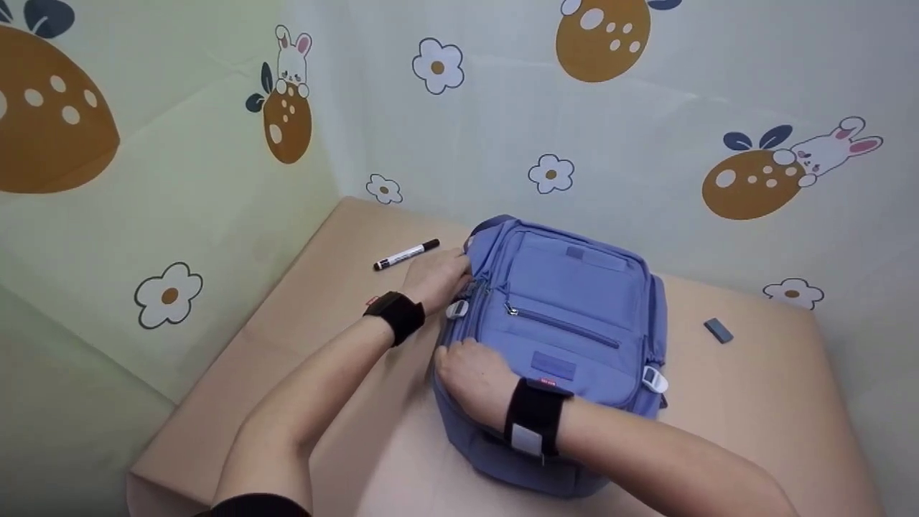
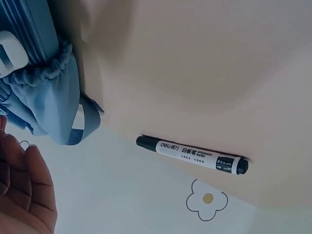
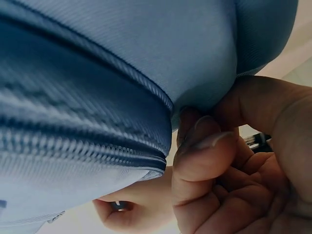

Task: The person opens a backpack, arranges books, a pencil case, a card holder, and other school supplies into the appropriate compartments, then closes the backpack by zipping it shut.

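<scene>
A blue backpack (image 1: 567,287) lies on its back with its zipped front facing up. My left hand (image 1: 438,276) is at its upper left side, by the zipper track and a white side buckle (image 1: 457,309); the thumb and fingertips are hidden there. In the left wrist view, curved fingers (image 2: 39,180) show beneath the gathered side pocket (image 2: 46,92), cut off by the frame edge. Lower on the same side, my right hand (image 1: 477,377) has curled fingers at the bag's edge. The right wrist view shows its thumb and fingers (image 3: 204,161) pinching the fabric beside a zipper (image 3: 87,146).
A black-and-white whiteboard marker (image 1: 406,255) lies left of the bag's top, close to my left hand. On the right of the tan table (image 1: 761,402) is a small dark grey block (image 1: 718,330). A patterned curtain (image 1: 495,122) stands behind the table.
</scene>
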{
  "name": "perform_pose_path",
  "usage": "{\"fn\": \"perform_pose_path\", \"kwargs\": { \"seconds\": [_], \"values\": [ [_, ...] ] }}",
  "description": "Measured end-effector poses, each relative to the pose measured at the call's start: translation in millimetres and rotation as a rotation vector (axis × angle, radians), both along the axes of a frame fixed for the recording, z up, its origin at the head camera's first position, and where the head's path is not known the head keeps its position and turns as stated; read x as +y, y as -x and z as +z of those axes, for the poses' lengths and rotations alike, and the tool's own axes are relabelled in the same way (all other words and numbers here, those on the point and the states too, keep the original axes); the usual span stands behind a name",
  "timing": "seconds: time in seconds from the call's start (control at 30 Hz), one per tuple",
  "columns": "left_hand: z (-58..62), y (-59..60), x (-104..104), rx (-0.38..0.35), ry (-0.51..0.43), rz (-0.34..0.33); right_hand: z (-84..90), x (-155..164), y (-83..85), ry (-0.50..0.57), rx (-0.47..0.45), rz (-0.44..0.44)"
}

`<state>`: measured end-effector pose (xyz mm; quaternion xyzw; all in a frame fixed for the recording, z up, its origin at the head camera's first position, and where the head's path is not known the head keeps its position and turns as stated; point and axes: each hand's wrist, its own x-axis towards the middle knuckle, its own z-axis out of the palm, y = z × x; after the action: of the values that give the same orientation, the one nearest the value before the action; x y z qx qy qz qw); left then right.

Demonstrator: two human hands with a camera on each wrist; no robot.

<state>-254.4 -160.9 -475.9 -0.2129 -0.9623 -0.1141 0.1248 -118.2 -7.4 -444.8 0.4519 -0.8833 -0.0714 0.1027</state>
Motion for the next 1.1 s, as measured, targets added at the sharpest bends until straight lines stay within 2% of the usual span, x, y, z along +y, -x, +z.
{"fn": "perform_pose_path", "kwargs": {
  "seconds": [0.17,0.3,0.47,0.53,0.6,0.7,0.8,0.9,1.0,1.1],
  "values": [
    [-1.9,6.5,5.1,0.002,-0.008,-0.001,-0.9,-1.0,-0.6,-0.019,-0.018,-0.04],
    [-5.1,7.5,5.8,0.007,-0.025,-0.005,2.5,5.1,0.1,0.013,-0.029,-0.006],
    [-9.2,5.4,3.1,0.015,-0.055,-0.004,24.6,31.1,0.1,0.112,-0.037,0.124],
    [-9.9,4.0,1.7,0.015,-0.068,-0.003,34.7,49.9,1.9,0.165,-0.046,0.144],
    [-10.2,2.1,0.3,0.008,-0.083,0.003,41.6,73.9,4.9,0.22,-0.075,0.124],
    [-10.8,-1.8,-1.7,-0.01,-0.102,0.009,43.1,116.6,10.8,0.299,-0.128,0.058],
    [-11.7,-6.0,-3.6,-0.024,-0.133,0.016,35.1,160.9,17.2,0.357,-0.166,-0.056],
    [-12.6,-9.7,-5.0,-0.027,-0.165,0.025,20.8,202.2,22.7,0.405,-0.217,-0.209],
    [-13.7,-12.1,-5.7,-0.029,-0.184,0.033,4.2,234.7,25.2,0.45,-0.308,-0.362],
    [-14.9,-13.4,-5.3,-0.042,-0.185,0.044,-11.0,255.1,25.3,0.492,-0.408,-0.456]
  ]
}}
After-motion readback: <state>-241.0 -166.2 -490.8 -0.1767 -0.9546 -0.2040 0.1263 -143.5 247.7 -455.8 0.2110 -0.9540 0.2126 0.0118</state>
